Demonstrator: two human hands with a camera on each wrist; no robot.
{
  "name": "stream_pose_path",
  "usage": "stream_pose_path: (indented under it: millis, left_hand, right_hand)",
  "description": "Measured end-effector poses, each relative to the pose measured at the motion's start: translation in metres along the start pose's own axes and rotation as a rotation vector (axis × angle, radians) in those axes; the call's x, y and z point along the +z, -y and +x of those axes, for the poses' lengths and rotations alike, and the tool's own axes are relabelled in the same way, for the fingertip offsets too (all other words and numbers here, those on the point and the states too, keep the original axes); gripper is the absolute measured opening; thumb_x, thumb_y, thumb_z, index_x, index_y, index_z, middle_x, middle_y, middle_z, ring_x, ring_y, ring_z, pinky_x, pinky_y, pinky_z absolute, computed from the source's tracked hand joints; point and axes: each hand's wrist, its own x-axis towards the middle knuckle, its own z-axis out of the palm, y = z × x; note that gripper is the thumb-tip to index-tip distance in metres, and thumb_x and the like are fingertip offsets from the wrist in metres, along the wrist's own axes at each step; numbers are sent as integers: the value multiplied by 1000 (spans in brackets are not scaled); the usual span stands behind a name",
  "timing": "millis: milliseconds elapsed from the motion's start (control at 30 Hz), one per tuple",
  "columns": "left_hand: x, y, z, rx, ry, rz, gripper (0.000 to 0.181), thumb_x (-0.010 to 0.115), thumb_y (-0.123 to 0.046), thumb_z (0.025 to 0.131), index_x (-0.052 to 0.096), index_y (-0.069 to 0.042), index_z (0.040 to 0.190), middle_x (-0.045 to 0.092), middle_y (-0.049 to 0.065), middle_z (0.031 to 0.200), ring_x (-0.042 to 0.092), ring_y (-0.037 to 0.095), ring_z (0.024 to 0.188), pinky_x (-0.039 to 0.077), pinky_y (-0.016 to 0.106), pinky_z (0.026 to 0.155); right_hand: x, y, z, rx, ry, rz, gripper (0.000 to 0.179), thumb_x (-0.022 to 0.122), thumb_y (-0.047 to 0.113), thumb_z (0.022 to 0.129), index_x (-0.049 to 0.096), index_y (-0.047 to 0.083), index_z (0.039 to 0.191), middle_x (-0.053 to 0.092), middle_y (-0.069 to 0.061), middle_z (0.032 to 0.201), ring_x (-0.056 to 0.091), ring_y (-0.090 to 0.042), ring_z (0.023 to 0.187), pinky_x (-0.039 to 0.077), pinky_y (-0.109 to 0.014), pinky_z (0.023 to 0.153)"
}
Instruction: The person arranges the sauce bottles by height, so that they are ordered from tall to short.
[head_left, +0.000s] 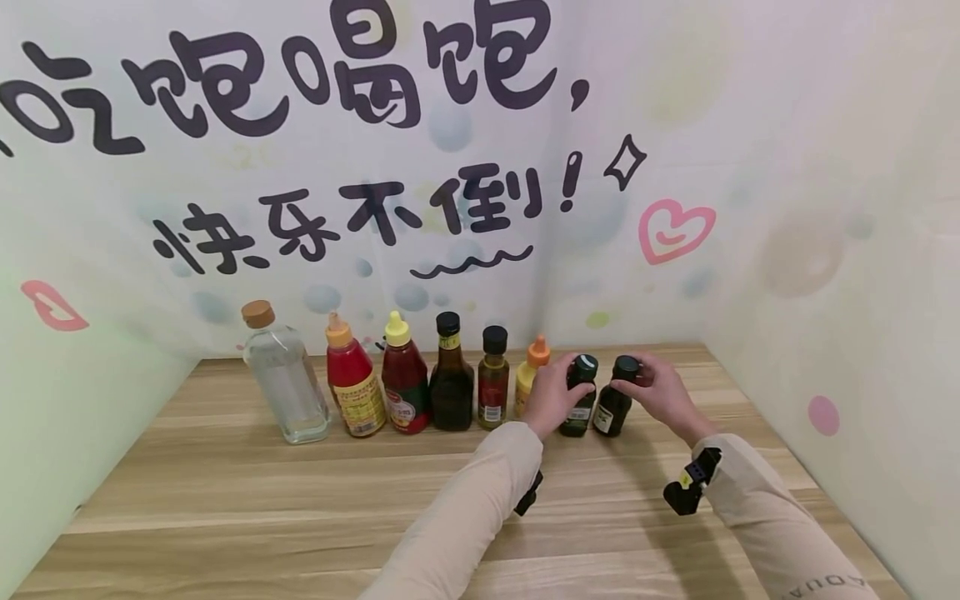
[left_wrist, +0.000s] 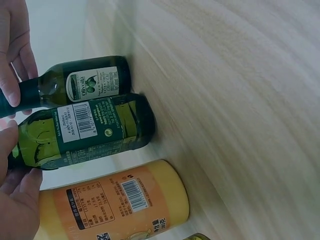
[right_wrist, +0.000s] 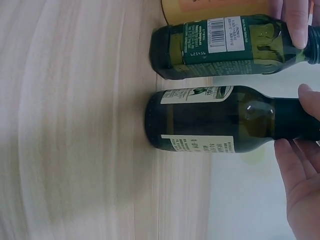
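Near the right end of a row of bottles, my left hand (head_left: pixel 553 395) grips a square green glass bottle (left_wrist: pixel 90 131) round its neck, thumb at the front. My right hand (head_left: pixel 663 393) pinches the dark cap and neck of a round olive oil bottle (right_wrist: pixel 200 119), which stands at the far right of the row. Both bottles are upright on the wooden table, side by side with a narrow gap. In the left wrist view the olive oil label (left_wrist: pixel 93 83) faces the camera. A yellow squeeze bottle (left_wrist: pixel 120 202) is just left of my left hand, partly hidden by it in the head view.
Leftward along the row stand a small sauce bottle (head_left: pixel 493 379), a dark sauce bottle (head_left: pixel 452 383), two red squeeze bottles, one with a yellow cap (head_left: pixel 405 387) and one with an orange cap (head_left: pixel 355 387), and a clear bottle (head_left: pixel 287 387). A printed cloth wall (head_left: pixel 480 304) rises behind.
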Motion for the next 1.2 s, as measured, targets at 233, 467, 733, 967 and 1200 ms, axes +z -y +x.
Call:
stream_pose_path:
  millis: [233, 467, 733, 967, 1200]
  left_hand:
    - [1, -1, -1, 4, 1, 29, 36, 64, -21, 81, 55, -10, 114, 62, 4, 105, 59, 12, 88, 47, 22, 74]
    - [6, -3, -2, -21, -7, 69, 39, 61, -22, 84, 51, -8, 119, 60, 5, 109, 58, 15, 93, 47, 25, 77]
    - [6, -2, -1, 14, -8, 90, 41, 65, -18, 81, 50, -6, 118, 60, 7, 108, 57, 18, 96, 46, 26, 81]
    - [-1, -2, -1, 2, 66, 44, 61, 63, -19, 82, 33, -4, 134, 50, 10, 124, 51, 20, 108, 41, 29, 89]
    - [-23, -8, -17, 52, 163, 49, 71, 63, -18, 83, 21, -10, 140, 33, 7, 139, 35, 21, 123, 33, 34, 98]
  right_hand:
    - [2, -2, -1, -5, -10, 19, 47, 64, 16, 82, 46, -4, 120, 53, -29, 112, 53, -41, 99, 47, -46, 79]
    - [0, -2, -3, 6, 13, 16, 51, 63, 24, 83, 45, -2, 123, 54, -26, 111, 54, -37, 99, 48, -44, 78]
    - [-6, 3, -7, 16, 28, 18, 57, 60, 28, 84, 39, -4, 127, 46, -31, 119, 46, -44, 107, 42, -50, 84]
    - [-12, 1, -10, -19, 33, 38, 57, 59, 25, 86, 37, -4, 130, 44, -32, 121, 47, -44, 106, 43, -49, 84]
    - [-22, 0, -20, -27, 23, 37, 58, 58, 23, 86, 34, -5, 130, 44, -31, 122, 49, -41, 106, 44, -47, 83]
